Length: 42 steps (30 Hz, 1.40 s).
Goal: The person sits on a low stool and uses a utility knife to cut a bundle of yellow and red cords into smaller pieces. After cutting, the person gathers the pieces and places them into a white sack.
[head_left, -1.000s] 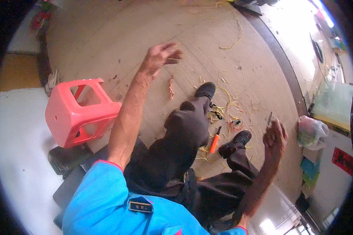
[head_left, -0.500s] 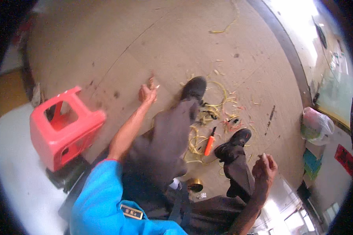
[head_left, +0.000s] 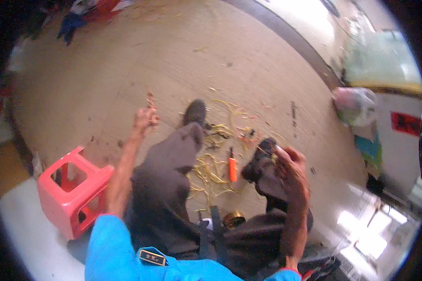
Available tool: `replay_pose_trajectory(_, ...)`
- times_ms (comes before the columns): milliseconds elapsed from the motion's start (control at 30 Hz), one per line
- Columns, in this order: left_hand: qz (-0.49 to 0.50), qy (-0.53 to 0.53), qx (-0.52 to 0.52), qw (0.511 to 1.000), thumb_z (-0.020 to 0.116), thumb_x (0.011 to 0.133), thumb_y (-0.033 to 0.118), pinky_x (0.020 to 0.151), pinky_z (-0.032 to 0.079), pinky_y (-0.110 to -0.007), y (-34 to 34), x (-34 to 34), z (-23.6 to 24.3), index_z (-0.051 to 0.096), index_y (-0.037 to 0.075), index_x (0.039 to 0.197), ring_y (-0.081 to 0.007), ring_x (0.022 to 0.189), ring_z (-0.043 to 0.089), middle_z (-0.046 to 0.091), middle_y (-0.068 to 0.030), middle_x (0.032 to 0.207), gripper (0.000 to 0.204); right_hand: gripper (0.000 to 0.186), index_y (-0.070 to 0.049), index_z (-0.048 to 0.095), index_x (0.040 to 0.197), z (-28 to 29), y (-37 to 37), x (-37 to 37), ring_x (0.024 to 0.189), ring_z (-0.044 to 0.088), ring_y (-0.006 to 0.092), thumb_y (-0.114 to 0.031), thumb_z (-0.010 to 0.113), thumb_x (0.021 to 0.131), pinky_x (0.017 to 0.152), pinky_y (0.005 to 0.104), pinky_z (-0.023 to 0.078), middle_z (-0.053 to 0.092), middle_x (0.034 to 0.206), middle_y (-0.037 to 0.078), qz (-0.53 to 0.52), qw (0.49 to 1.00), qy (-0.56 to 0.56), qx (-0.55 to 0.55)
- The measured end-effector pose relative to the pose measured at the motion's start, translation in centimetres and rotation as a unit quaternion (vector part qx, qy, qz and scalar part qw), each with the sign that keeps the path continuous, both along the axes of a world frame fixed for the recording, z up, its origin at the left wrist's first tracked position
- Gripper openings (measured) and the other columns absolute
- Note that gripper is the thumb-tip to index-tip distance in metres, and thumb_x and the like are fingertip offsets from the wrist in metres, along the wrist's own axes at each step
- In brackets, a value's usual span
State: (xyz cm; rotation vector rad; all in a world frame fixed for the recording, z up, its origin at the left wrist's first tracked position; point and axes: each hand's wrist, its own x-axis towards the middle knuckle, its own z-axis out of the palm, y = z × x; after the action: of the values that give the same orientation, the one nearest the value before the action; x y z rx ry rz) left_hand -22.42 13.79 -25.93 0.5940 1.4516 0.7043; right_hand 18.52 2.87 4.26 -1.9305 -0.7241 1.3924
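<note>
My left hand (head_left: 146,118) is held out over the bare floor, its index finger stretched forward and the other fingers partly bent; I see nothing in it. Above my right shoe (head_left: 259,161), my right hand (head_left: 293,164) has its fingers closed, and whatever they may hold is too blurred to make out. Between my feet lie tangled yellow wires (head_left: 206,173) and cut scraps. An orange-handled tool (head_left: 232,168) with a dark, narrow tip lies among them. Closer to me sits a round brass-coloured object (head_left: 234,219), partly hidden by my trouser leg.
At my left stands a red plastic stool (head_left: 72,192). On the right, a filled clear plastic bag (head_left: 355,107) hangs by a light cabinet. Small scraps are strewn across the floor (head_left: 173,61). Dark blue and red items (head_left: 72,25) lie at the far left.
The view has swung, bringing the far-left items into sight. My right hand has moved inward over my right shoe. My left hand stays held out with the index finger forward.
</note>
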Motion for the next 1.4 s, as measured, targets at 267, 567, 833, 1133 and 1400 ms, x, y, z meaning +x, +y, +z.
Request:
replay_pose_trajectory(267,-0.292,-0.123,0.237,0.918,0.051,0.095,0.018,0.052,0.056,-0.026,-0.8,11.0,33.0,0.053,0.002,0.118,-0.0167,0.093,0.067,0.061,-0.0141,0.121,0.028,0.018,-0.003,0.064,0.091,1.6,-2.9,-0.5,0.042,0.035,0.0036,-0.021,0.063,0.095,0.037,0.0208,0.029,0.042,0.056,-0.005,0.01,0.973,0.216,0.08)
replay_pose_trajectory(567,-0.388,-0.169,0.201,0.883,0.049,0.099,0.02,0.056,0.056,-0.026,-9.8,20.1,33.2,0.048,0.002,0.126,-0.0164,0.096,0.063,0.056,-0.0109,0.123,0.032,0.022,-0.002,0.065,0.094,2.1,-7.2,-0.2,0.044,0.036,0.0034,-0.023,0.065,0.094,0.04,0.0207,0.027,0.043,0.056,-0.006,0.045,0.945,0.304,0.113)
replay_pose_trajectory(833,-0.412,-0.221,0.036,0.883,0.058,0.096,0.026,0.044,0.044,-0.018,-11.2,23.7,31.5,0.048,0.002,0.128,-0.012,0.077,0.066,0.062,-0.0109,0.114,0.041,0.023,-0.002,0.066,0.091,0.7,-9.3,2.9,0.044,0.038,0.0039,-0.025,0.068,0.092,0.04,0.0218,0.028,0.047,0.057,-0.005,-0.001,0.948,0.301,0.104)
replay_pose_trajectory(1133,-0.495,-0.177,0.059,0.848,0.075,0.085,0.021,0.048,0.039,-0.018,-11.7,25.2,29.2,0.051,0.004,0.127,-0.0052,0.07,0.054,0.059,-0.0001,0.09,0.051,0.023,-0.003,0.066,0.089,-0.4,-9.6,4.3,0.045,0.037,0.0034,-0.026,0.071,0.09,0.039,0.0222,0.026,0.045,0.057,-0.006,-0.032,0.939,0.326,0.101)
replay_pose_trajectory(1400,-0.503,-0.176,0.01,0.846,0.06,0.096,0.029,0.044,0.033,-0.02,-11.8,25.0,28.4,0.054,0.009,0.097,-0.0033,0.051,0.044,0.05,0.0043,0.068,0.021,0.018,-0.004,0.064,0.088,-0.1,-9.4,4.7,0.043,0.035,0.0029,-0.022,0.067,0.092,0.039,0.0214,0.027,0.042,0.055,-0.007,-0.016,0.964,0.251,0.083)
